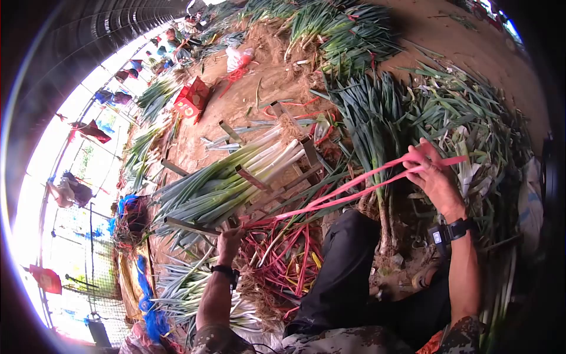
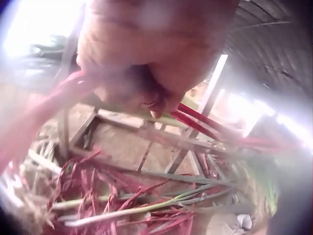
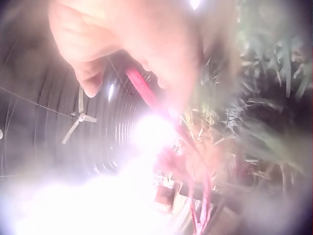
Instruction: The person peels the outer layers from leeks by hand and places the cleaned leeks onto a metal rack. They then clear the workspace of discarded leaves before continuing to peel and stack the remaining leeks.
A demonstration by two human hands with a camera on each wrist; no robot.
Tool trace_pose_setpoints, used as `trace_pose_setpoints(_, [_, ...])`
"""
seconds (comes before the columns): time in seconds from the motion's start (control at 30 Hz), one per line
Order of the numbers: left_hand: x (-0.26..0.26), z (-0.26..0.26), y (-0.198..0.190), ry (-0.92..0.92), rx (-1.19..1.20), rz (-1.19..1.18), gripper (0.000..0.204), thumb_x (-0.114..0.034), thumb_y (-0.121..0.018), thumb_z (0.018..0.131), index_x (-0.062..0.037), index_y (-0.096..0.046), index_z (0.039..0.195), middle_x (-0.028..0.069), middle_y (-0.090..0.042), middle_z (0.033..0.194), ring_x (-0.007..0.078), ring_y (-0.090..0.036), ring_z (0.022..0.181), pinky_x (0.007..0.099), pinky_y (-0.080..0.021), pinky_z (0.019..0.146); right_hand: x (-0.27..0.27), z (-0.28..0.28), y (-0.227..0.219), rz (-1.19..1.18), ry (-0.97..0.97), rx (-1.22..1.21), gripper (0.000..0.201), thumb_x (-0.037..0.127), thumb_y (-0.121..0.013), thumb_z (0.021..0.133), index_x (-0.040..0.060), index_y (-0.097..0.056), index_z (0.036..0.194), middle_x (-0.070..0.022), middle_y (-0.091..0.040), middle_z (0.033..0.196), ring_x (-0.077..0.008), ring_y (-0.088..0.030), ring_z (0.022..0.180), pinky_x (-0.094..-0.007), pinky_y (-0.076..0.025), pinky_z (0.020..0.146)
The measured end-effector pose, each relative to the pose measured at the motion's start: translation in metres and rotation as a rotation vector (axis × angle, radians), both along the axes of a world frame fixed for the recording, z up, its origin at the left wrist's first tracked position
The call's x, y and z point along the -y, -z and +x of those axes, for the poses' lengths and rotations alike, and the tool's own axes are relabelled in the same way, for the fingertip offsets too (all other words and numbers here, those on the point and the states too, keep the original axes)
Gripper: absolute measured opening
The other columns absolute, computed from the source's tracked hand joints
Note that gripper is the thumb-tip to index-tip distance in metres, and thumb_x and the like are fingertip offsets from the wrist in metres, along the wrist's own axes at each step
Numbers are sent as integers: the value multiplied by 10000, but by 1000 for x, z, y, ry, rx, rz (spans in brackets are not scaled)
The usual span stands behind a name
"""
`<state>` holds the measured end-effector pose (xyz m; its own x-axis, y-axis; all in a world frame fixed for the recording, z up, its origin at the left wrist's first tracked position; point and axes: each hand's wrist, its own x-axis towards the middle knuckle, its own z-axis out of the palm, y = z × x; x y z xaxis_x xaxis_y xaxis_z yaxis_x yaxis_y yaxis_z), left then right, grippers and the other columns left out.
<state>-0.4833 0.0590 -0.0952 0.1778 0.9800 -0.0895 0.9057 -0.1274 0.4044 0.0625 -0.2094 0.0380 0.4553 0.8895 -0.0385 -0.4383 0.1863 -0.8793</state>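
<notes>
A red plastic strap (image 1: 348, 192) runs doubled and taut from one hand to the other. My left hand (image 1: 230, 243) grips one end low beside a metal rack; in the left wrist view its curled fingers (image 2: 151, 93) close round the strap. Out to the right, my raised right hand (image 1: 435, 180) holds the other end, and a short tail sticks out past the fingers. In the right wrist view the strap (image 3: 142, 88) passes by those fingers, with the thumb apart. A bundle of long green onions (image 1: 259, 165) lies across the rack (image 1: 253, 177), between its upright posts.
Loose red straps (image 1: 283, 253) are heaped below the rack. More green onions (image 1: 374, 124) stand by the right knee, next to a pile of cut leaves (image 1: 471, 118). A red box (image 1: 193, 99) sits on the dirt floor; mesh netting (image 1: 76, 253) lines the left side.
</notes>
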Motion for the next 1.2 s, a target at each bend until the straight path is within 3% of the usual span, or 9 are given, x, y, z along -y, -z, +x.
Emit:
trace_pose_setpoints(0.13, [20, -18, 46, -229, 0, -136, 392, -434, -638, 871, -59, -753, 860, 177, -715, 804, 320, -701, 803, 446, -527, 728, 7, 10, 15, 83, 153, 130, 706, 264, -614, 983, 132, -251, 1574, -86, -339, 1588, -234, -416, 1398, -423, -300, 1164])
trace_pose_setpoints(0.27, [24, -17, 93, 42, -432, -268, 387, -443, -617, 888, -87, -761, 935, 194, -724, 926, 385, -697, 903, 480, -538, 773, 22, 24, 23, -54, 253, 79, 586, 310, -615, 973, 122, -407, 1488, -83, -468, 1497, -224, -515, 1297, -399, -424, 1056])
trace_pose_setpoints(0.37, [16, 16, 66, 180, -206, -249, 394, -440, -608, 906, -91, -760, 1008, 205, -723, 972, 377, -702, 907, 450, -546, 788, 30, 26, 29, -127, 221, -10, 491, 324, -608, 973, 118, -498, 1406, -72, -575, 1393, -204, -610, 1159, -365, -501, 938])
trace_pose_setpoints(0.43, [-14, 24, 76, 121, 407, -386, 359, -333, -655, 914, -36, -732, 1100, 143, -729, 858, 226, -698, 795, 347, -542, 740, 34, 23, 26, -124, 217, -22, 443, 330, -603, 977, 118, -537, 1360, -61, -629, 1326, -192, -652, 1072, -345, -527, 868])
trace_pose_setpoints(0.47, [-19, 37, 74, 253, 356, -215, 344, -294, -654, 921, -25, -719, 1126, 109, -725, 855, 199, -683, 795, 323, -535, 734, 36, 22, 21, -152, 244, -13, 451, 342, -588, 986, 113, -528, 1370, -63, -650, 1294, -193, -661, 1059, -339, -526, 861])
trace_pose_setpoints(0.57, [-10, 139, -35, 195, 605, -246, 367, -238, -650, 936, 13, -671, 1204, 68, -726, 956, 169, -675, 851, 287, -526, 759, 48, 30, 8, -72, 354, -31, 457, 367, -603, 978, 96, -551, 1342, -58, -669, 1246, -177, -664, 1006, -316, -520, 832])
trace_pose_setpoints(0.83, [37, 318, -210, 779, 1488, -393, 337, -269, -498, 1034, -51, -587, 1275, 88, -656, 1179, 203, -612, 1096, 387, -461, 994, 109, 67, 7, 101, 586, -146, 402, 359, -623, 965, 81, -611, 1255, -64, -698, 1131, -160, -653, 906, -312, -520, 809])
trace_pose_setpoints(0.93, [60, 368, -229, 995, 1715, -729, 316, -287, -469, 1039, -68, -579, 1238, 69, -640, 1133, 209, -611, 1056, 412, -477, 974, 116, 61, 3, 28, 600, -136, 388, 348, -602, 976, 76, -609, 1252, -65, -708, 1067, -153, -657, 864, -311, -527, 793])
trace_pose_setpoints(1.2, [62, 429, -161, 607, 1720, -904, 242, -278, -503, 1029, -81, -603, 1128, 27, -657, 949, 167, -633, 848, 333, -534, 792, 95, 39, 29, -298, 368, 10, 369, 358, -612, 972, 72, -647, 1202, -62, -718, 962, -124, -659, 722, -266, -542, 645])
